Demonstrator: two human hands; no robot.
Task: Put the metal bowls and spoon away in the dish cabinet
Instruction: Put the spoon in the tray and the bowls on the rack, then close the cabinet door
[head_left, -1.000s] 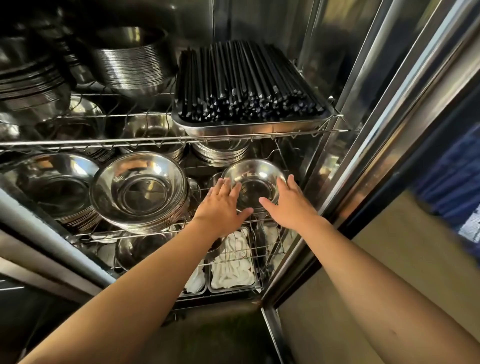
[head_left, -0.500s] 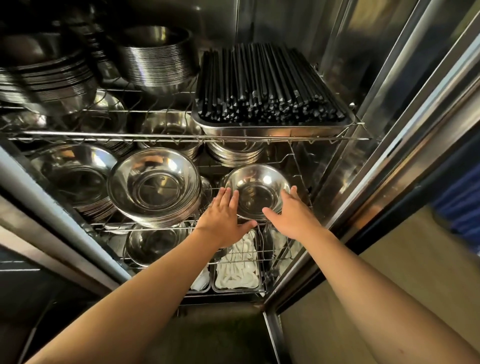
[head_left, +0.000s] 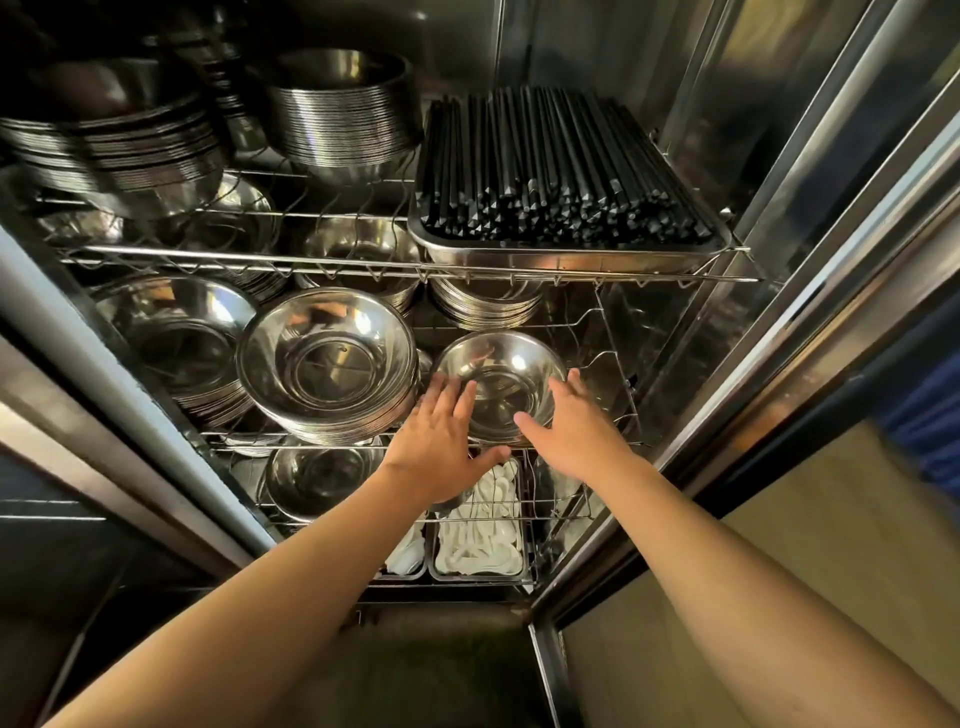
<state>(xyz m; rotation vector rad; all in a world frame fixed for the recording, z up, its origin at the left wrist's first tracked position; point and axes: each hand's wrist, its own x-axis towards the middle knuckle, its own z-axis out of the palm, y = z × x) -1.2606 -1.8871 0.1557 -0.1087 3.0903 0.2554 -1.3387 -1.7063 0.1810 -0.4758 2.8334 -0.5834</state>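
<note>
A small metal bowl (head_left: 501, 387) sits upright at the right of the dish cabinet's middle wire rack (head_left: 613, 358). My left hand (head_left: 441, 441) lies flat against its left rim, fingers straight and spread, thumb splayed below the front edge. My right hand (head_left: 569, 426) rests along the bowl's right side, thumb at the front rim. Neither hand curls around it. To its left stands a stack of larger metal bowls (head_left: 327, 364). No spoon of metal shows.
More bowl stacks (head_left: 176, 338) fill the middle rack's left and the top rack (head_left: 343, 119). A tray of black chopsticks (head_left: 561, 171) sits top right. White spoons in trays (head_left: 480, 535) and a bowl (head_left: 322, 478) lie on the bottom rack. The cabinet door frame (head_left: 779, 322) stands at right.
Both hands stay at the sides of the small bowl, which rests in the same spot on the rack. Only my view has shifted a little.
</note>
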